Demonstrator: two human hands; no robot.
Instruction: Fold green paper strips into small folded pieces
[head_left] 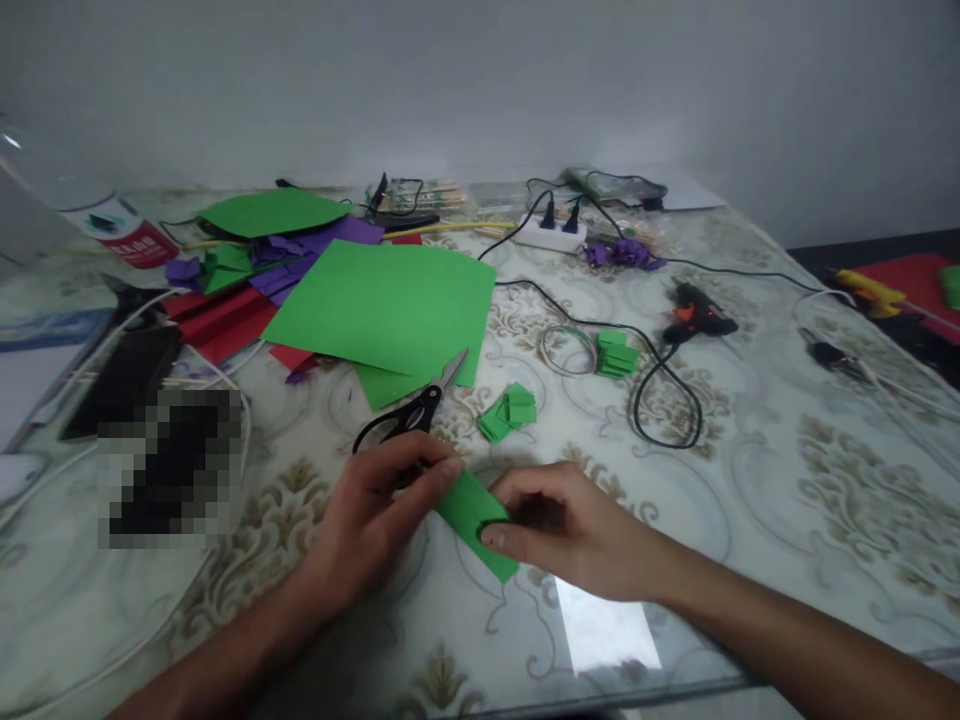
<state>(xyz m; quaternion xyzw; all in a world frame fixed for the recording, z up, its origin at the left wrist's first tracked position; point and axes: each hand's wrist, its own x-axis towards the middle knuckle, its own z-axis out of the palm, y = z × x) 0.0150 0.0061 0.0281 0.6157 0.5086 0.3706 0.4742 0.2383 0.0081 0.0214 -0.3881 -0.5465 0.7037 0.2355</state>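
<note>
Both hands hold a narrow strip of green paper (474, 520) above the front of the table. My left hand (390, 510) pinches its upper left end between thumb and fingers. Nearer the lower right end, my right hand (555, 525) grips the strip, its thumb on top. Black-handled scissors (424, 403) lie just beyond my left hand, blades partly open and pointing away; some of the handle is hidden by that hand. Small cut pieces of green paper (510, 410) sit beyond my right hand, and another little green stack (616, 356) rests further right.
Large green sheets (382, 305) lie mid-table, with red paper (225, 320) and purple paper (300, 255) to their left. A black glue gun (699, 315) with a looped cord, a tape roll (568, 350) and a white power strip (551, 234) are beyond. A bottle (124, 225) stands far left.
</note>
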